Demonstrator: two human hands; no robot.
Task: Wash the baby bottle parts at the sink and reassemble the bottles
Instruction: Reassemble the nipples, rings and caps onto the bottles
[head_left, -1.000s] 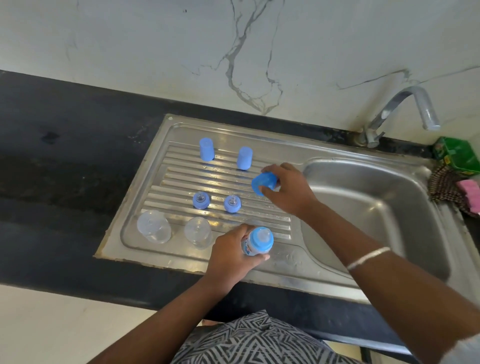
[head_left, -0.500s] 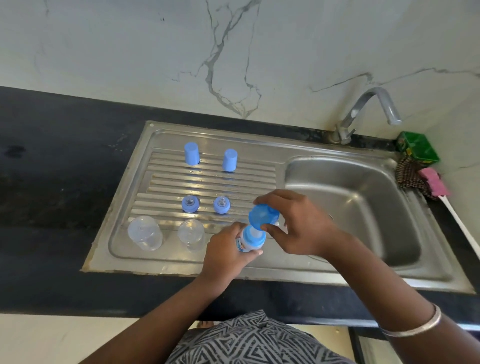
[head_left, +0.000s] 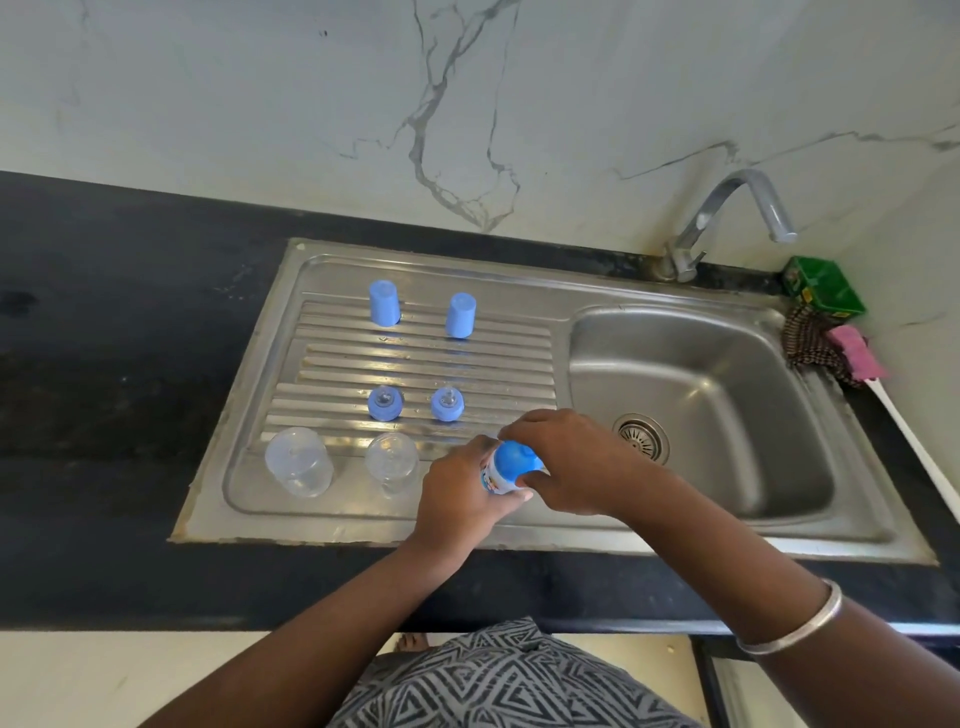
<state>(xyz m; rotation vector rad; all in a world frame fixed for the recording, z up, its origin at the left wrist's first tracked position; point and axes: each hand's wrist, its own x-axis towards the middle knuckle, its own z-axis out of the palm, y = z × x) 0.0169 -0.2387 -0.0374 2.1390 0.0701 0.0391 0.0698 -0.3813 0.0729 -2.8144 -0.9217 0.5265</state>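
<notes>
The left hand (head_left: 460, 496) grips the upright clear printed baby bottle (head_left: 496, 475) over the steel drainboard (head_left: 332, 519). Directly above, along the bottle's vertical axis, the right hand (head_left: 576, 462) pinches the blue plastic cap (head_left: 514, 458), which sits on the bottle's top.

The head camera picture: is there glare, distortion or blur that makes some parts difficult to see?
Head view: glare streaks the ribbed steel drainboard below the two blue plastic caps; wide-angle distortion curves the black stone counter edge; the two clear plastic bottle bodies nearly vanish against the steel; the hands look sharp.
</notes>
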